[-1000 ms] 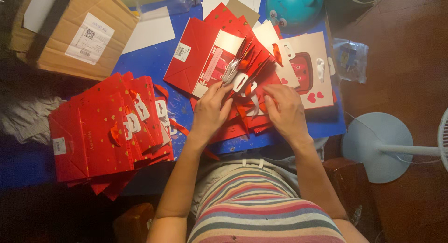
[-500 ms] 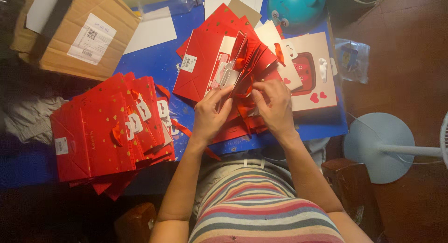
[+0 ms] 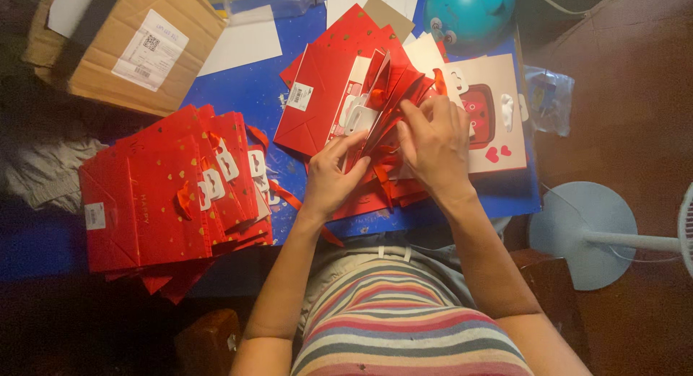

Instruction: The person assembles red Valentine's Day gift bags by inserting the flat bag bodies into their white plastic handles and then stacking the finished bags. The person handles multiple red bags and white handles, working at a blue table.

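Gripping the folded red gift bag (image 3: 375, 102) at its lower edge, my left hand (image 3: 328, 177) has its fingers curled and the thumb set against the paper, so the hand is pinching the bag. My right hand (image 3: 433, 141) lies over the upper right part of the same bag, fingers bent and closed on its raised red panel near the orange ribbon handle (image 3: 438, 81); this hand is likewise clamped on the bag. The bag stands partly lifted and tilted above the blue table (image 3: 245, 87), resting on a loose pile of flat red bags (image 3: 317, 109) directly in front of me. A white tag (image 3: 359, 118) shows on the bag between my two hands. To my left, well apart from both hands, a second stack of red bags (image 3: 166, 195) with gold hearts and white tags lies fanned out, overhanging the table's near edge. A cream card with red hearts (image 3: 498, 116) lies just beside my right hand, partly under the pile. A brown cardboard box (image 3: 130, 44) sits at the far left corner, white sheets (image 3: 242, 40) lie near it, and a teal round object (image 3: 469, 11) stands at the far edge. A white fan base (image 3: 577, 232) rests on the floor to my right.
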Demonstrator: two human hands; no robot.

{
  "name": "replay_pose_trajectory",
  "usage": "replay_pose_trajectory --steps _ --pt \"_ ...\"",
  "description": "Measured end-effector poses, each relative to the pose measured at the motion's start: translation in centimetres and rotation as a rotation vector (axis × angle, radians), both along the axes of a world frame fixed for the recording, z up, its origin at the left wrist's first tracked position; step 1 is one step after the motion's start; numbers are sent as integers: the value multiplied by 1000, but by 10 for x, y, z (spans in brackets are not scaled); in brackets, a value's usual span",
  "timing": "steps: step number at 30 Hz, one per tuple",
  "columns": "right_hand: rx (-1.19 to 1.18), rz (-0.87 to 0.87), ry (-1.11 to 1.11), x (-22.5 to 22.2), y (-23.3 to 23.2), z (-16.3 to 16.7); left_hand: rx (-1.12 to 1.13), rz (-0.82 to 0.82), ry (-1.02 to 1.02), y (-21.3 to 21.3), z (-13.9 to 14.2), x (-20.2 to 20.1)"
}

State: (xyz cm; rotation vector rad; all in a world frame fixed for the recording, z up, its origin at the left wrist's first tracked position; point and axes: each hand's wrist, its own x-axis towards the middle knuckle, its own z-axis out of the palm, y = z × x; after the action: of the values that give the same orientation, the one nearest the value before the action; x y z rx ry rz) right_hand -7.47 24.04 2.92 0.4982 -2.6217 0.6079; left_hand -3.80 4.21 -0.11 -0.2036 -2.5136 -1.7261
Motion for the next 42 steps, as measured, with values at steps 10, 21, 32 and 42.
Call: replay_pose_trajectory --steps 10,21,32,42 --pt "-69 -64 -400 -23 27 -11 -118 -47 103 7 -6 2" --pt "-379 -44 -264 -25 23 -28 -108 -55 113 8 -5 -2" --pt "-19 115 -64 12 -1 -23 -5 -28 18 7 -8 -4" --pt "204 169 -66 13 -7 -21 -74 59 157 16 -6 4"
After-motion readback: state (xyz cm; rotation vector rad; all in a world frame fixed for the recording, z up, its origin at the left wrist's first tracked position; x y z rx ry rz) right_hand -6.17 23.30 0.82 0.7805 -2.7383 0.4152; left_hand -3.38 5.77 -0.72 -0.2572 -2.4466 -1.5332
